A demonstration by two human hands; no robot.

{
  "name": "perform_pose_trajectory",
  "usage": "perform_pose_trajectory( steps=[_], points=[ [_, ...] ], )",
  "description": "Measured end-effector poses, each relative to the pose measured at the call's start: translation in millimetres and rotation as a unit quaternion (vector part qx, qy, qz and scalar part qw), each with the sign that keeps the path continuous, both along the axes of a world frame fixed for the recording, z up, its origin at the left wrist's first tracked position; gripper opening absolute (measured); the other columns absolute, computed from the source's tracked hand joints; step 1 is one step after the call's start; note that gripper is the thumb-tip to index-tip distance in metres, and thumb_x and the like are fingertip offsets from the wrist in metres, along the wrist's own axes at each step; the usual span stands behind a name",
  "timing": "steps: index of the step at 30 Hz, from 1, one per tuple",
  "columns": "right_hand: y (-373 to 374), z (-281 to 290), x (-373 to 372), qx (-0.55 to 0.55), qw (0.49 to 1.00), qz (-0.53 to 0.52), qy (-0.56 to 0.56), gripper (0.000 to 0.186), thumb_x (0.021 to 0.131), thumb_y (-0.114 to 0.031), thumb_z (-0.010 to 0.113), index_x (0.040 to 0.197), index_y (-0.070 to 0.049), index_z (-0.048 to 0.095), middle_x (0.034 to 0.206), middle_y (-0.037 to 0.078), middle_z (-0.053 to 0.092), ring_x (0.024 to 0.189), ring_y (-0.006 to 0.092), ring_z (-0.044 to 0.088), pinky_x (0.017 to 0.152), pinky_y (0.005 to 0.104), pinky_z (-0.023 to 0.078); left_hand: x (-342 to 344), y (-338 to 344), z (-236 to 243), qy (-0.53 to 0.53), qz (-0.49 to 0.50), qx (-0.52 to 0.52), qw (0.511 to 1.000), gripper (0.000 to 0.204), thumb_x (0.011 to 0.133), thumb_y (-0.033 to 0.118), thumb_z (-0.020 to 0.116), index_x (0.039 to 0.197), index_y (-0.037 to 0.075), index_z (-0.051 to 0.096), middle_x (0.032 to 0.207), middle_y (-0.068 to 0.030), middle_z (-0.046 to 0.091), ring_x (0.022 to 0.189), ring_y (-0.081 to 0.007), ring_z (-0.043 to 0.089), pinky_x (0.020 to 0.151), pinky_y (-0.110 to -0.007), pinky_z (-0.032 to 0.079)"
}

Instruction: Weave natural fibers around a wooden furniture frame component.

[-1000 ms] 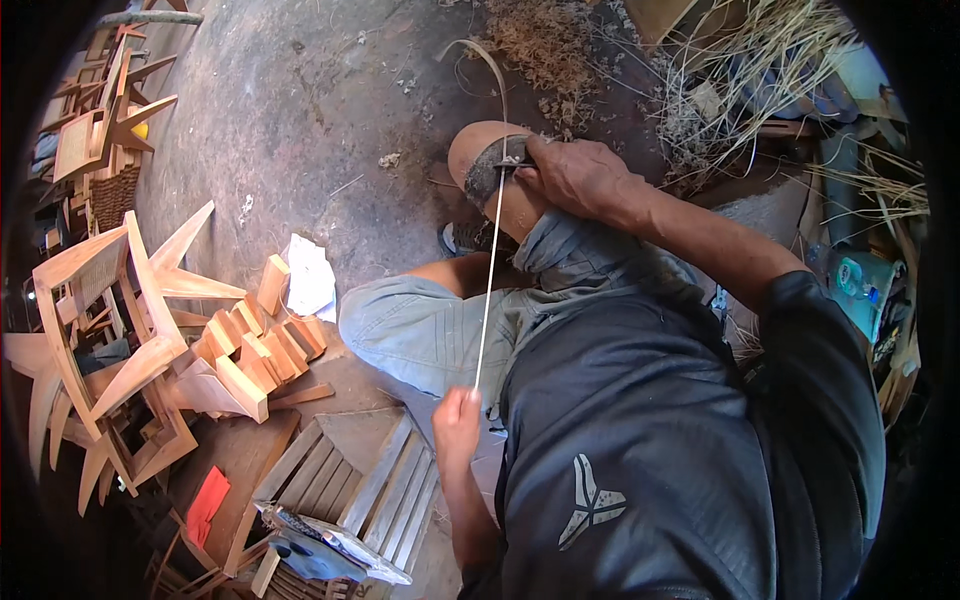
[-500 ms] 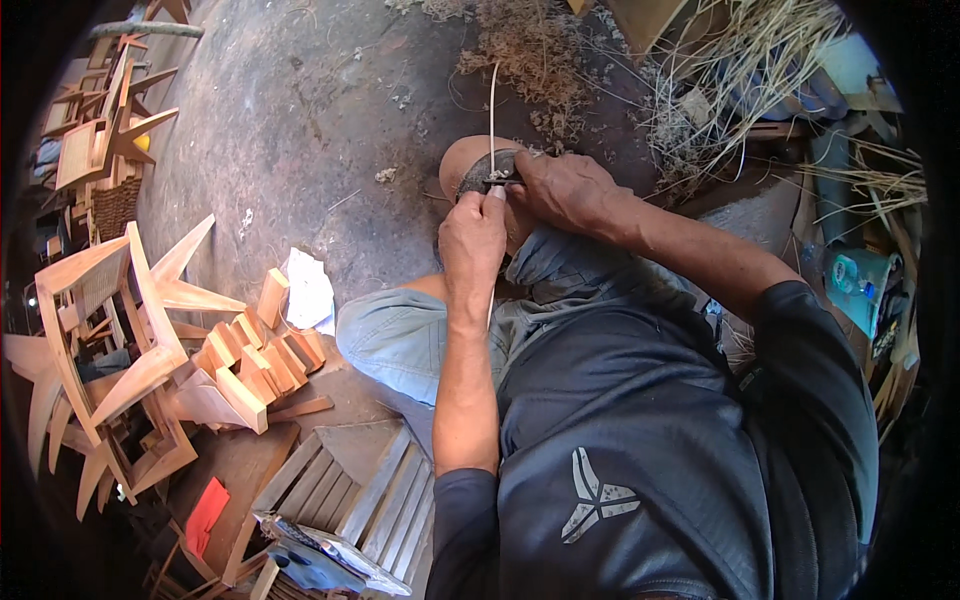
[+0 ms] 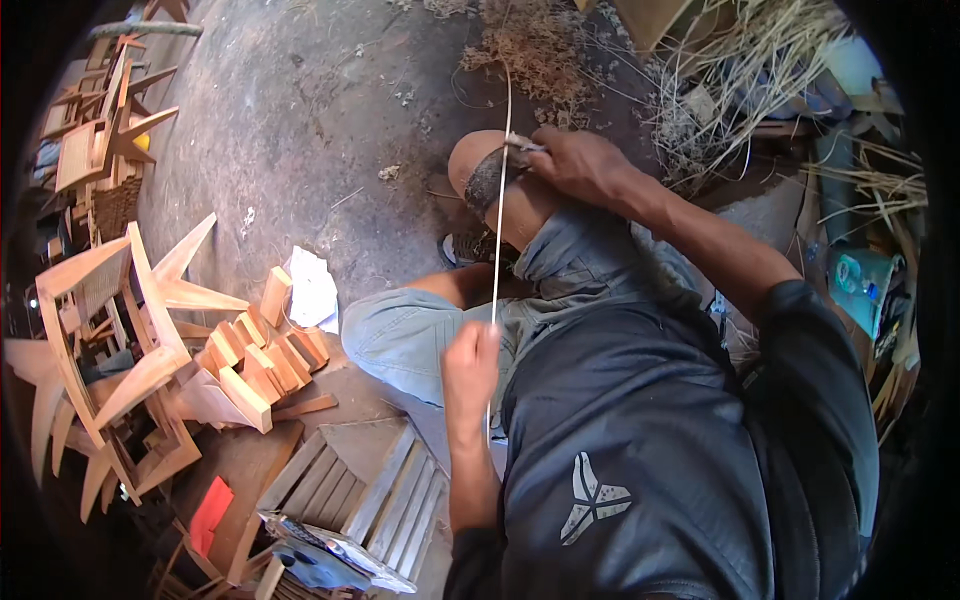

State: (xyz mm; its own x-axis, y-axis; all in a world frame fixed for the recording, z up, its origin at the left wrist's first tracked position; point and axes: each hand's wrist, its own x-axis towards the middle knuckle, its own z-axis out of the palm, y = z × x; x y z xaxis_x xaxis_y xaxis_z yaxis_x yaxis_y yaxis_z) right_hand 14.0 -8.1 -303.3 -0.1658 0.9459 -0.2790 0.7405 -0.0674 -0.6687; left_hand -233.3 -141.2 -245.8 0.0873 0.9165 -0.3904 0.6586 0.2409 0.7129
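Observation:
A long, thin, pale cane strip [image 3: 499,235] runs from the floor in front across my raised knee and back toward my lap. My left hand [image 3: 471,362], slightly blurred, is closed around it near my thigh. At the knee, my right hand [image 3: 578,160] grips a small bladed tool [image 3: 518,143], apparently a knife, against the strip. Most of that tool is hidden by the fingers, and pale shavings cling to it. Beneath the strip, a dark cloth pad [image 3: 486,183] is wrapped around the knee.
Brown shavings [image 3: 530,50] lie ahead on the floor. Loose cane strands [image 3: 745,85] are heaped far right. Leftward are wooden chair frames [image 3: 150,370], cut wooden blocks [image 3: 262,350], white paper [image 3: 312,290] and a slatted wooden stool [image 3: 385,500].
My left hand has slid back from the knee toward my lap, along the strip. My right hand remains by the knee, shifted slightly forward and right with the tool.

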Motion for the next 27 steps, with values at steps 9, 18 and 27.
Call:
perform_pose_trajectory(
  steps=[9, 18, 27],
  points=[
    [0, 4, -10, 0.026, 0.996, 0.048, -0.070, 0.036, 0.088, -0.035, 0.049, 0.097, -0.001, 0.054, 0.084, 0.023, 0.063, 0.080, 0.0409, 0.061, 0.071, 0.0472, 0.048, 47, 88, -53, -0.030, -0.009, 0.077, 0.997, 0.022, 0.090, 0.021, 0.050, 0.087, -0.001, 0.055, 0.078, -0.0236, 0.059, 0.076, -0.0424, 0.058, 0.067, -0.044, 0.045],
    [8, 4, 7, 0.054, 0.998, 0.014, 0.003, 0.036, 0.089, -0.035, 0.047, 0.096, -0.001, 0.055, 0.082, 0.024, 0.062, 0.080, 0.0424, 0.060, 0.070, 0.0472, 0.049, 35, 43, -43, -0.100, 0.067, 0.056, 0.991, 0.031, 0.090, 0.019, 0.057, 0.067, -0.001, 0.048, 0.058, -0.0023, 0.041, 0.059, -0.0085, 0.037, 0.051, -0.027, 0.035],
    [-17, 7, -17, 0.067, 0.994, 0.071, -0.050, 0.032, 0.089, -0.033, 0.049, 0.092, -0.002, 0.049, 0.072, 0.023, 0.062, 0.070, 0.0395, 0.062, 0.062, 0.0470, 0.050, 58, 92, -58, -0.079, 0.021, 0.107, 0.991, 0.030, 0.090, 0.021, 0.051, 0.073, -0.004, 0.051, 0.062, -0.0211, 0.048, 0.053, -0.0252, 0.044, 0.055, -0.038, 0.040]
  ],
)
